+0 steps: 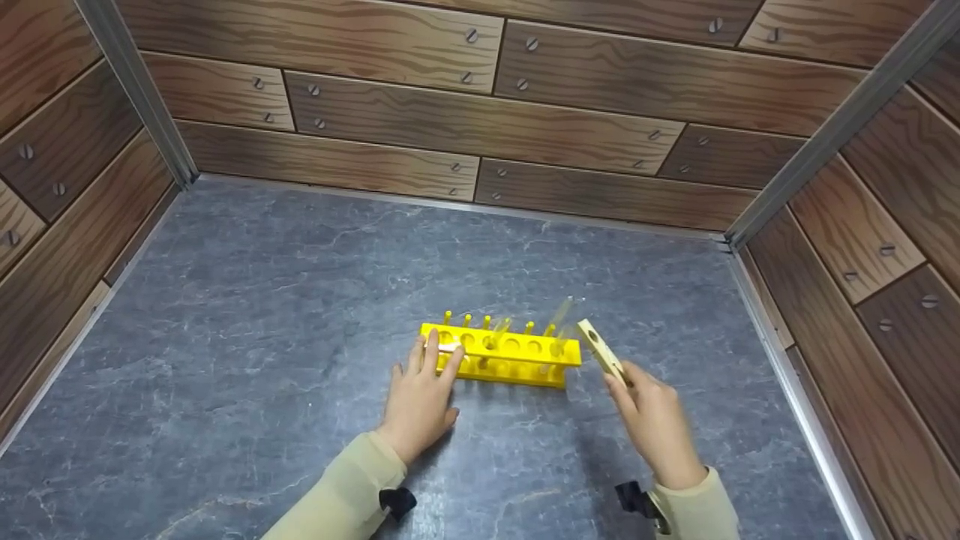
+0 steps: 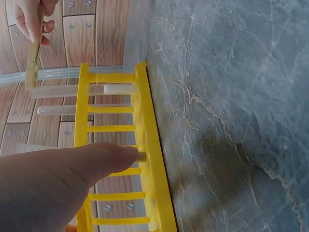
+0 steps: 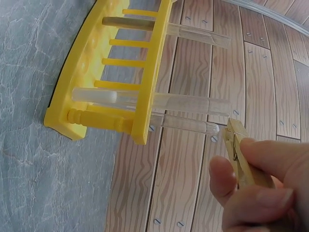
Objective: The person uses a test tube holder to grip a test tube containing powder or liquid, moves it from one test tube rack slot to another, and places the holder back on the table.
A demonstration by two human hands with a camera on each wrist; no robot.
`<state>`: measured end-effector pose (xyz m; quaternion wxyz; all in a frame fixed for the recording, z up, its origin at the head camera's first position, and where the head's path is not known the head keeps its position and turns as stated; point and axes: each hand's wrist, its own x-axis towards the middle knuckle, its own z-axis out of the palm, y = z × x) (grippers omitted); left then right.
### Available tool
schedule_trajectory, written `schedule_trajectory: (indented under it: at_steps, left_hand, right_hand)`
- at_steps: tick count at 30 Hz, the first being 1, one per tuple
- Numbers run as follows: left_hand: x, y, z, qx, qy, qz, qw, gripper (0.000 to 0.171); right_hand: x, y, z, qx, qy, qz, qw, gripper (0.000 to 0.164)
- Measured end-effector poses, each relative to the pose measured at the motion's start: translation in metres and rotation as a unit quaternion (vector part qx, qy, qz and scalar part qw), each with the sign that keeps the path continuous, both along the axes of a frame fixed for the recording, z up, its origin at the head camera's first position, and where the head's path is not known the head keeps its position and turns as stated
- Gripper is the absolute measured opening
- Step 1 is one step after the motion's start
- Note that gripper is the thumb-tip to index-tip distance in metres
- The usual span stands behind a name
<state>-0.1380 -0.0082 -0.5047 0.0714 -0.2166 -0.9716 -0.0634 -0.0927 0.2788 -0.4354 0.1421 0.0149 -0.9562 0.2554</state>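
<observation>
A yellow test tube rack (image 1: pixel 499 345) stands on the floor panel. My left hand (image 1: pixel 420 390) rests on its left end, fingers spread and mostly straight, thumb apart; in the left wrist view the thumb (image 2: pixel 91 166) crosses in front of the rack. My right hand (image 1: pixel 652 416) grips a wooden test tube clamp (image 1: pixel 604 352) by its handle. The clamp's tip is close to the mouth of a test tube with white contents (image 3: pixel 96 95); whether they touch, I cannot tell. Behind that stands an upturned test tube (image 3: pixel 188 123), round end up. Another test tube (image 3: pixel 198 35) has brownish contents.
Wood-patterned walls (image 1: pixel 390 112) enclose the grey marbled surface (image 1: pixel 262 300) at the back and both sides. Metal edging (image 1: pixel 795 405) runs along the right side. Several yellow pegs (image 1: pixel 467 321) rise along the rack's back edge.
</observation>
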Motion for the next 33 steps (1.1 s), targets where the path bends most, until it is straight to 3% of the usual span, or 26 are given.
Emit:
schedule_trajectory:
  at_steps: [10, 17, 33]
  left_hand:
    - [-0.001, 0.000, 0.003, -0.006, -0.005, 0.000, 1.0000, 0.090]
    - [-0.001, -0.001, 0.005, -0.001, 0.013, -0.001, 0.9999, 0.089]
    - [-0.001, 0.002, 0.008, -0.022, -0.026, 0.006, 0.9994, 0.089]
  right_hand:
    - [0.000, -0.005, 0.004, 0.003, -0.001, 0.004, 1.000, 0.017]
    - [-0.002, -0.007, 0.005, -0.011, -0.021, 0.005, 1.000, 0.019]
    - [-0.006, -0.016, 0.006, 0.002, -0.021, 0.010, 1.000, 0.023]
